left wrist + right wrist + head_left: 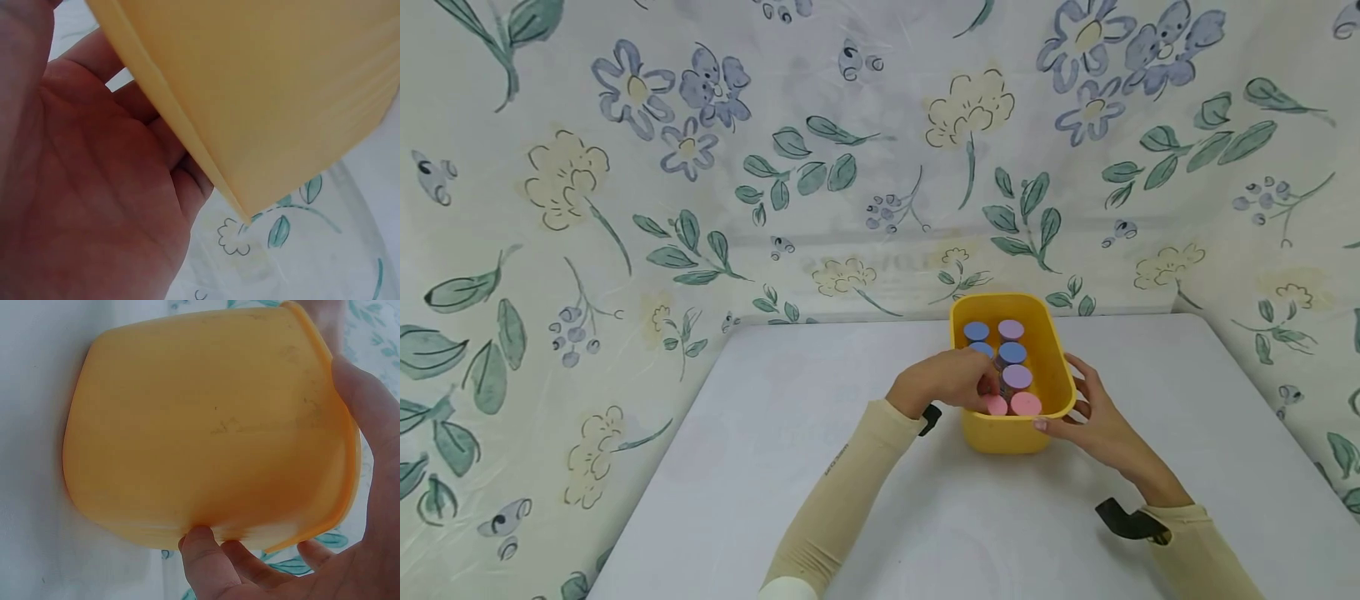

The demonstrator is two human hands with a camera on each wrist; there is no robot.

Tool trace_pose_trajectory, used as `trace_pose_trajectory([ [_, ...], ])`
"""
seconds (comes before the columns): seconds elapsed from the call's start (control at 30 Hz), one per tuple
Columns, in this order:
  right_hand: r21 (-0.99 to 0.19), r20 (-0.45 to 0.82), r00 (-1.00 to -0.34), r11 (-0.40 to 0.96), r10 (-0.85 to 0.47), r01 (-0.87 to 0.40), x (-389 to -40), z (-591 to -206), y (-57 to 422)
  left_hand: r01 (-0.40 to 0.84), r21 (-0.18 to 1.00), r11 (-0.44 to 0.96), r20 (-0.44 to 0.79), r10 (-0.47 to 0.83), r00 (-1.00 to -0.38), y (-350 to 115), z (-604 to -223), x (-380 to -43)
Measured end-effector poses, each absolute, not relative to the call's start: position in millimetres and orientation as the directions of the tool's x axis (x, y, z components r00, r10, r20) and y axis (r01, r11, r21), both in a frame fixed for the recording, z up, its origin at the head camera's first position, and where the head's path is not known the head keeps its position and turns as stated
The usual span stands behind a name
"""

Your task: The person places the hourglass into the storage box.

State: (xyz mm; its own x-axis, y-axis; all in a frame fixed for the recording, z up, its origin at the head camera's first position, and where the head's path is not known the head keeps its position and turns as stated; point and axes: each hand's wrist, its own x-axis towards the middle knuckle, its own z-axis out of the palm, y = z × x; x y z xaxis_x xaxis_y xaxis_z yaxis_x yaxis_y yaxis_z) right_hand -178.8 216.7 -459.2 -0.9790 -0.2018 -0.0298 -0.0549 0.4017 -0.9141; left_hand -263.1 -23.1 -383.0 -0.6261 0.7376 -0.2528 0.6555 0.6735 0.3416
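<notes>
A yellow plastic bin [1063,392] stands at the far part of the table, holding several small round-lidded containers. Their lids are blue [977,332], purple [1017,377] and pink [1026,404]. My left hand [951,379] reaches over the bin's left rim, its fingertips pinching the near-left pink-lidded container [997,406]. In the left wrist view, the bin wall [262,94] hides those fingertips. From the right, my right hand [1093,417] grips the bin, thumb over the near rim and fingers along the outer side wall [206,437].
The bin stands on a white table [820,400], near its back edge. Behind and beside the table hangs a flower-printed cloth [880,167]. Inside the bin, a bare yellow strip of floor [1037,358] runs along the right wall.
</notes>
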Motion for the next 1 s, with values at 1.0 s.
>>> trace_pose_trajectory([
  [1.0,-0.899,-0.041,-0.98,0.435,-0.196,-0.05,-181,-456,219,0.632,0.568,0.528,0.344,0.545,-0.765,-74,-382,-248],
])
